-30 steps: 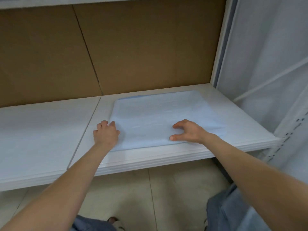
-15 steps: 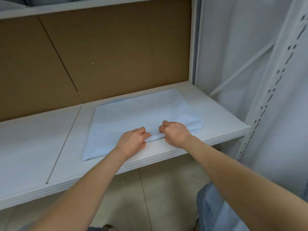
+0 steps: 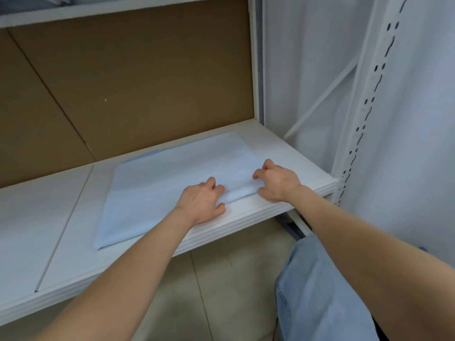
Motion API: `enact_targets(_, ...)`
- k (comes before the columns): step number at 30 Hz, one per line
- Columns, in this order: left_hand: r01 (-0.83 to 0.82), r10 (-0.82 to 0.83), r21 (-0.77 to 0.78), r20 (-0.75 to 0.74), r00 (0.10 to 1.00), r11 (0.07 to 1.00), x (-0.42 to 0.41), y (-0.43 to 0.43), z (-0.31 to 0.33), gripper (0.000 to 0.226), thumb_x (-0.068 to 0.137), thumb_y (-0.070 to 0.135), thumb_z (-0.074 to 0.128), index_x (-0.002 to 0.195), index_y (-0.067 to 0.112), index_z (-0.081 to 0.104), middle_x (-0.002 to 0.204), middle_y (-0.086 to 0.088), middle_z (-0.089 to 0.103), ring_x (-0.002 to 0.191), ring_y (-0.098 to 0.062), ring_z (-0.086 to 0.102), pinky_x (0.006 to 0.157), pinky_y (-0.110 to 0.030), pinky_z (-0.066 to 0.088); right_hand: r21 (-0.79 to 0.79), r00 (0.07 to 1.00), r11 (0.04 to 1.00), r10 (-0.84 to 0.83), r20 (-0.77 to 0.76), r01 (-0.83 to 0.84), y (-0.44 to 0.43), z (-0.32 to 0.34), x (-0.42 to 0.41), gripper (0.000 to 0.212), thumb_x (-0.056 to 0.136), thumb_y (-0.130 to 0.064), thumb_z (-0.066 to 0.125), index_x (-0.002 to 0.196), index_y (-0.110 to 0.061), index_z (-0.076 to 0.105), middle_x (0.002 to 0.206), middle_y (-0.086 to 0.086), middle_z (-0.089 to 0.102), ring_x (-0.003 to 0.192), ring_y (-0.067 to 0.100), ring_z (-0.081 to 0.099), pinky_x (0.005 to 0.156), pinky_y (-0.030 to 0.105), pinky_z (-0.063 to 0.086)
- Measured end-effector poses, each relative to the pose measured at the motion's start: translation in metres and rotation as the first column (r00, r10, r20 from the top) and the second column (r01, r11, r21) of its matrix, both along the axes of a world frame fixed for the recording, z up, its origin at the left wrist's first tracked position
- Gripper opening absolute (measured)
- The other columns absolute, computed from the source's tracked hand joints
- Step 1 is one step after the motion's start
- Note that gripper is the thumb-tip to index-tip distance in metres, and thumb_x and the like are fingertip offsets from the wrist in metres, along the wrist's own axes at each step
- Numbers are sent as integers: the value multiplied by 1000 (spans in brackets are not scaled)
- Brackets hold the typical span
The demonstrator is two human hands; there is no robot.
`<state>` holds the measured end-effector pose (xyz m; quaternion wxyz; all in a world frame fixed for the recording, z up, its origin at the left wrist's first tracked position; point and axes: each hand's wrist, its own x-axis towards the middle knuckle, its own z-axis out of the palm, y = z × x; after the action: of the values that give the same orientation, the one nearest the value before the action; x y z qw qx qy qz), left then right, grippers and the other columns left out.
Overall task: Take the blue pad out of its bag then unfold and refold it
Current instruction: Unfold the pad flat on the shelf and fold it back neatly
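A pale blue pad (image 3: 170, 185) lies folded and flat on the white shelf (image 3: 44, 217), its right side close to the shelf's end. My left hand (image 3: 202, 203) is at the middle of the pad's near edge, with curled fingers on top and the thumb at the edge. My right hand (image 3: 277, 183) holds the near right corner the same way, fingers bent on the pad and thumb against its edge. Between the two hands the edge is slightly raised.
Brown cardboard (image 3: 123, 82) backs the shelf, and another shelf board (image 3: 98, 11) runs overhead. A white perforated upright (image 3: 369, 94) and a diagonal brace (image 3: 320, 99) stand at the right, with white sheeting behind. My jeans-clad leg (image 3: 320, 291) is below, over a tiled floor (image 3: 221, 279).
My hands came in from the pad's sides to its near edge, then my right hand slid right to the corner. The view has shifted to the right.
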<state>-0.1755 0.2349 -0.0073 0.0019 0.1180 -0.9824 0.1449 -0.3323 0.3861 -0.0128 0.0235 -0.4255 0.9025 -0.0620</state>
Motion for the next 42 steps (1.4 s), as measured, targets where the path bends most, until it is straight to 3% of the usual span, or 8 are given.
enact_targets(5,9,-7,52,-22,1000,999,-28,24,-8,43,97,36,38,136,18,40,126,-8,41,91,-32,60,73,-36,49,-258,809,799,-415,417,543,0,-3,4,33,94,-26,49,119,-5,47,111,11,55,97,31,60,69,30,42)
enact_targets(8,8,-8,18,-24,1000,1000,-34,24,-11,39,96,29,41,133,16,43,122,-9,43,88,-33,60,71,-36,48,-264,592,669,-323,738,695,0,-9,6,17,90,-13,51,96,1,59,91,14,65,55,16,65,43,17,46)
enact_targets(11,4,-4,2,-16,1000,1000,-36,24,-11,37,95,18,41,132,15,44,120,-9,46,87,-33,61,67,-34,46,-230,352,483,-177,919,845,-4,-11,7,12,87,-3,58,76,-2,54,96,22,68,63,26,68,52,28,58)
enact_targets(18,3,-3,-34,-2,1000,999,-38,24,-12,35,95,11,40,130,14,45,119,-8,46,82,-32,62,59,-32,38,-180,232,352,-113,966,919,-15,-8,6,18,80,-5,72,90,-2,58,98,15,63,71,24,63,66,32,59)
enact_targets(21,0,0,-39,-10,1000,999,-36,24,-14,35,95,9,40,129,13,45,119,-8,46,80,-32,61,58,-32,38,-152,233,362,-193,953,920,-20,-6,5,17,81,-3,67,96,-3,60,88,11,59,61,20,55,50,27,54)
enact_targets(30,41,-41,0,0,999,999,-36,18,-16,35,101,29,36,133,15,43,120,-8,45,87,-33,61,69,-35,46,-198,356,449,-301,885,871,-24,-3,4,10,87,-5,48,83,-4,57,65,7,59,59,25,65,80,37,58)
enact_targets(35,64,-65,18,10,998,998,-37,16,-15,39,102,35,31,137,18,39,121,-8,43,87,-32,61,72,-35,47,-164,456,602,-371,809,781,-14,3,-6,16,86,-3,45,73,-6,54,72,10,61,56,22,59,60,29,53)
enact_targets(42,-53,103,261,-182,978,964,-42,-5,-8,46,98,50,31,143,35,35,131,1,37,109,-22,55,86,-35,48,-156,807,823,-467,361,546,-38,9,-25,41,94,-31,48,130,-10,43,133,12,45,121,30,44,93,37,41)
